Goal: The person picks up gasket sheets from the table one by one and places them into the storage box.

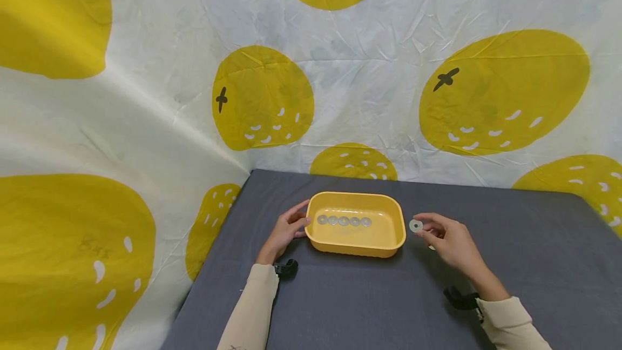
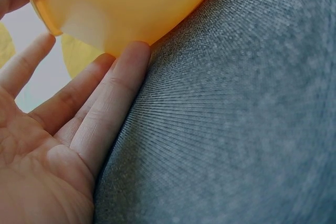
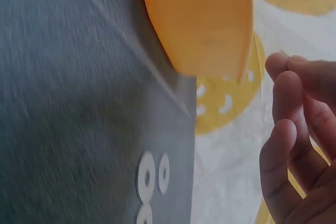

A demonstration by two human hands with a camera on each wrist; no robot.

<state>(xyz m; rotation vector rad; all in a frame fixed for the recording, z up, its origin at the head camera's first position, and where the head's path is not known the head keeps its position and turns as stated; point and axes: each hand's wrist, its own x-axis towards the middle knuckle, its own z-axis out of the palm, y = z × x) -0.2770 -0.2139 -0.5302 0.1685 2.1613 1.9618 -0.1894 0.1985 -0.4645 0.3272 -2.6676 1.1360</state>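
Note:
A yellow plastic tray (image 1: 359,241) rests on the dark cloth, with several flat metal washers (image 1: 344,221) in a row across its floor. At its left end my left hand (image 1: 286,231) holds the rim, and the fingers (image 2: 113,100) touch the outer wall in the left wrist view. Just off the tray's right end, my right hand (image 1: 449,239) pinches another washer (image 1: 415,226) between thumb and fingertips, above the cloth. More washers (image 3: 146,177) lie on the cloth below the right hand; it mostly hides them in the head view.
Dark grey cloth (image 1: 340,301) covers the table. Behind it and along the left side hangs a white curtain (image 1: 359,91) printed with yellow fruit. A black strap (image 1: 286,269) circles the left wrist, and a similar band (image 1: 461,300) is on the right.

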